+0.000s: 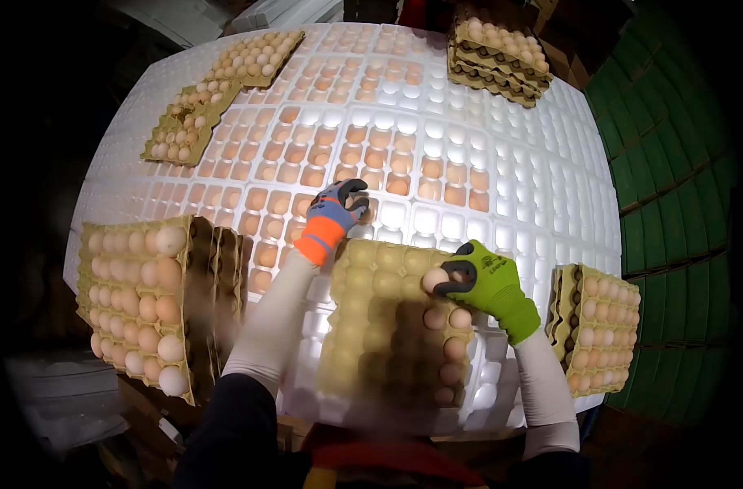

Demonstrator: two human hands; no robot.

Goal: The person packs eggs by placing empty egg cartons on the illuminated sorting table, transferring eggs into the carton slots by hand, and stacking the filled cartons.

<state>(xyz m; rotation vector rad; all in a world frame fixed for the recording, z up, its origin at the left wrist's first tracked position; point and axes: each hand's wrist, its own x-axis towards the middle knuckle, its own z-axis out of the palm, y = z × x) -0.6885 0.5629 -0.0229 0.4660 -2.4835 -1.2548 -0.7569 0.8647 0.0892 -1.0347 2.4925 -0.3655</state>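
Observation:
In a grey glove with an orange cuff, my left hand point(336, 216) reaches over the white moulded trays point(424, 218). Its fingers are curved and apart, and an egg point(368, 213) lies close by the thumb, partly covered. My right hand point(487, 285), gloved in green with dark fingertips, grips a pale egg point(434, 280) between thumb and fingers. That egg is above the upper right part of a yellowish egg flat point(363, 281) in front of me. Several eggs point(455, 349) sit along the flat's right side; its other cups hold none.
Stacked egg flats stand at the left point(135, 297), right point(604, 330) and far right point(502, 61). More egg flats point(261, 61) lie at the far left. Brown eggs point(375, 156) fill many tray cells. Green crates point(669, 171) line the right side.

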